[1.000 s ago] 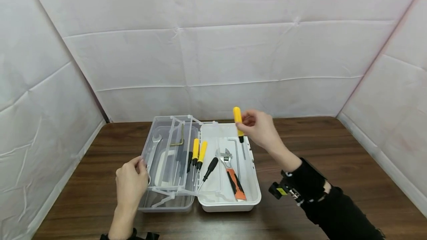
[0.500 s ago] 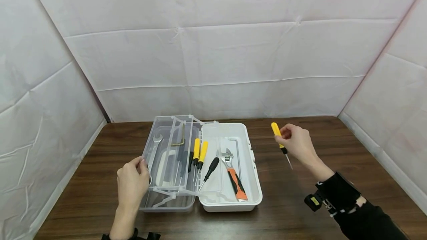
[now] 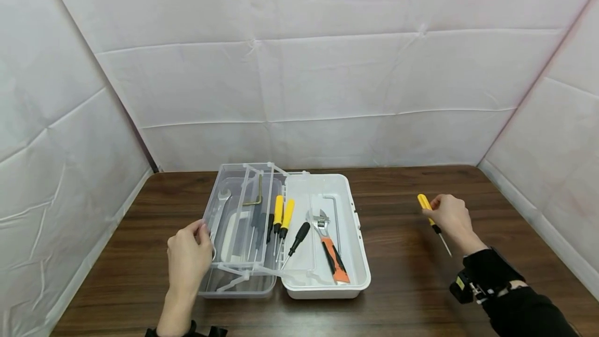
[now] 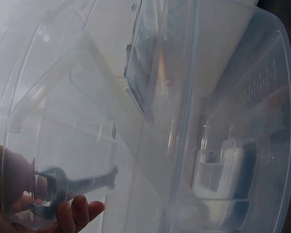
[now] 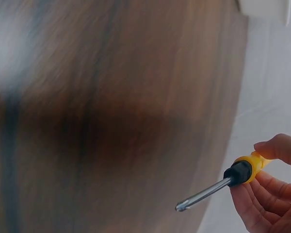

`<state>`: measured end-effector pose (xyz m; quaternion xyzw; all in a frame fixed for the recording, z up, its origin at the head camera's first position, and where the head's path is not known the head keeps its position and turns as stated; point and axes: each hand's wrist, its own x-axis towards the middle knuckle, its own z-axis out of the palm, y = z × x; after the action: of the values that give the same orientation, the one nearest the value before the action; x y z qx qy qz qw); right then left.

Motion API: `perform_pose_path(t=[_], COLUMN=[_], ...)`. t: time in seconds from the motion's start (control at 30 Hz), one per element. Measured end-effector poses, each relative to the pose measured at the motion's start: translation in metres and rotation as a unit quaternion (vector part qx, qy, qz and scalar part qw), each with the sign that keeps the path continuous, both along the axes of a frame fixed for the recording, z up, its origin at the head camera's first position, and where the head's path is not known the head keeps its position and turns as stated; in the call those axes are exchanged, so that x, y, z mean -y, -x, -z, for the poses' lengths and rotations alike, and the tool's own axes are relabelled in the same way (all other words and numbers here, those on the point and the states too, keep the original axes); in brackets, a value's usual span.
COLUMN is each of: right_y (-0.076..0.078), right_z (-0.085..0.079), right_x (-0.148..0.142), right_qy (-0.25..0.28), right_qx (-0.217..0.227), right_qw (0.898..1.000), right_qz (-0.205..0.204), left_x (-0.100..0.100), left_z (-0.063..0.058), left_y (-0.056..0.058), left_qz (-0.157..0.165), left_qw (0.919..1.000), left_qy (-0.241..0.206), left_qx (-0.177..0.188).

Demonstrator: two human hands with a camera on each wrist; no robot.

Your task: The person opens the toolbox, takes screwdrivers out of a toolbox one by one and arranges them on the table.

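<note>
screwdriver [image 5: 236,174]: yellow handle [image 5: 255,165], black collar [image 5: 240,171], silvery shaft [image 5: 203,195]

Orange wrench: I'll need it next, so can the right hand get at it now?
Probably not: the right hand holds a yellow screwdriver, though nothing covers the orange wrench handle in the white box.

You face creased white sheet walls [image 3: 323,79] enclosing a dark brown wood-grain tabletop [image 3: 393,254] that shines faintly.

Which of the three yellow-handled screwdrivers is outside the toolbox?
The yellow-handled metal screwdriver pinched by the right hand, over the brown table; the other two yellow-handled screwdrivers sit together in the open white-and-clear plastic toolbox.
</note>
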<state>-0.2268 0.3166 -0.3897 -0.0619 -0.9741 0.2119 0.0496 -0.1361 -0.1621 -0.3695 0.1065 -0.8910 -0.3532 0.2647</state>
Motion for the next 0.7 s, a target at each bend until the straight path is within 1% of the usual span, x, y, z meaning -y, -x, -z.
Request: perform_pose_path(t=[0.23,0.5,0.7], right_y=[0.0,-0.003,-0.002], right_z=[0.012,0.016,0.018], right_x=[-0.023,-0.038,-0.05], right_qy=[-0.02,-0.044,-0.058], right_qx=[0.043,0.091,0.111], right_qw=[0.998,0.994,0.99], right_qz=[0.034,0.046,0.064], left_x=[-0.001,-0.001,-0.001], left_z=[-0.001,0.001,0.0], left_y=[-0.001,0.0,0.0], left_qz=[0.003,0.002,0.001], left_qw=[1.0,1.0,1.0], left_qy=[0.001,-0.002,-0.004], left_qx=[0.0,-0.009,-0.007])
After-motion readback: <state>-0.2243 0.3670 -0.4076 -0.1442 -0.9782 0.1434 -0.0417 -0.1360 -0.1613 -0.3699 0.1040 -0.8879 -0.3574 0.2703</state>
